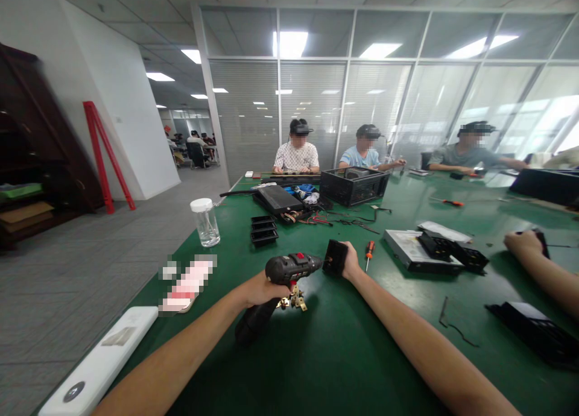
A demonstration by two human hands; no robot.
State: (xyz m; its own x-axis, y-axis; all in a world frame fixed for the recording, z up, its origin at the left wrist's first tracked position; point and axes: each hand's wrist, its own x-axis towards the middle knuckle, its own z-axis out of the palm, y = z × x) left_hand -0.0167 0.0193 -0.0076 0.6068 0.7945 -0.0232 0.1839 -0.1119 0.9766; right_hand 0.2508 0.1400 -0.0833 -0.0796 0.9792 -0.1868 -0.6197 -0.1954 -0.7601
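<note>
My left hand (260, 290) is wrapped round the grip of a black cordless drill (289, 268), its chuck pointing right. In my right hand (351, 262) a small black plastic part (335, 257) stands upright, facing the drill's tip. Whether the bit touches that part I cannot tell. Under the drill lies a small heap of brass-coloured metal pieces (296, 299), partly hidden by my left hand. Just right of my right hand rests an orange and black screwdriver (370, 253).
Black trays (263, 231) and a clear jar (205, 223) stand at left, near a white bar-shaped device (104, 356). Farther back are a black metal case (355, 184) and loose wires. A silver-grey box (420, 250) lies right. A co-worker's hand (525, 245) works at the right edge; several people sit opposite.
</note>
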